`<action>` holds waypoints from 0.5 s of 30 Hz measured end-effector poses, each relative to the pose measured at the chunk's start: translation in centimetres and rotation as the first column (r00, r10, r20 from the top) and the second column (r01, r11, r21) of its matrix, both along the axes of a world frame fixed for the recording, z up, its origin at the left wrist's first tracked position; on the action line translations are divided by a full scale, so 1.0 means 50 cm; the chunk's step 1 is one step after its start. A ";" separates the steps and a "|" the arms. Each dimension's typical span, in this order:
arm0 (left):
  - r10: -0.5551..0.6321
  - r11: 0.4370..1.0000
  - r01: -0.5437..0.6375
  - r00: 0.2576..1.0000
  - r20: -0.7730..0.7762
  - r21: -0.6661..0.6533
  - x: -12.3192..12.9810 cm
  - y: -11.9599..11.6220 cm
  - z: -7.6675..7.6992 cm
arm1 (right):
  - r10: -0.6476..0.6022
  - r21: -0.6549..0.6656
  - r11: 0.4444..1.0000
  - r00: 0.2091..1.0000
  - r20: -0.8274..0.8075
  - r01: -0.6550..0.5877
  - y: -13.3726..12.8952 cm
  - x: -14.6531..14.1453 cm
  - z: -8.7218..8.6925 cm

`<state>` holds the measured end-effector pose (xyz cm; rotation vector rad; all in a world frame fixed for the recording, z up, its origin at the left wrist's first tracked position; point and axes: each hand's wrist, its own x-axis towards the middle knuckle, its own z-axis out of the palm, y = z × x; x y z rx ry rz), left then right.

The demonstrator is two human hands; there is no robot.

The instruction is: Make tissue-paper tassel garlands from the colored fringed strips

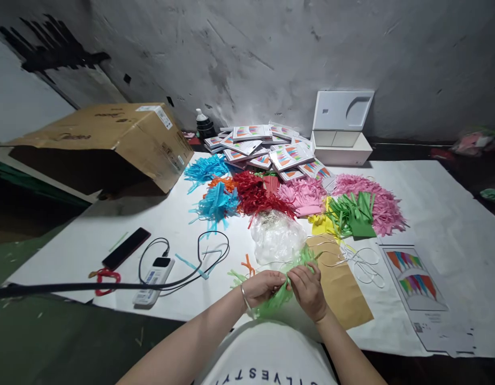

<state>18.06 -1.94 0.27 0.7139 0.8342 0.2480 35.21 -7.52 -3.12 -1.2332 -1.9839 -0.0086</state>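
Note:
Close to my body at the table's front edge, my left hand (264, 289) pinches a light green paper tassel (276, 305). My right hand (309, 291) has its fingers closed on the same tassel, touching or nearly touching the left fingertips. The strips fan out below and above my hands, and my fingers hide the spot they grip. Just beyond lies a crumpled clear plastic bag (276, 238). To the right, white string (363, 264) curls beside a sheet of brown paper (345, 297). An orange paper scrap (248, 264) rests left of the bag.
Blue (217, 203), red (253, 195), pink (371, 200) and green (353, 214) tassel bundles lie mid-table. Behind are printed packs (251, 133) and a white box (341, 149). Left: cardboard box (111, 133), phone (127, 248), power bank (153, 283), red-handled scissors (107, 282). Right: flat printed packaging (416, 278).

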 end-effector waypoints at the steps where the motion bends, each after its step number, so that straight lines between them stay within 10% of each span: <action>1: 0.022 0.999 -0.021 0.999 0.026 -0.035 -0.001 0.000 0.000 | 0.001 -0.003 1.000 1.000 -0.012 -0.001 0.002 -0.001 0.004; 7: 0.098 0.995 -0.097 0.995 0.026 -0.036 -0.002 -0.005 -0.020 | -0.048 -0.162 0.987 0.989 -0.140 0.025 0.010 -0.008 0.008; 15: 0.391 0.864 -0.341 0.918 -0.066 0.370 0.030 -0.016 -0.073 | -0.247 -0.460 0.888 0.857 -0.452 0.013 -0.002 -0.043 -0.017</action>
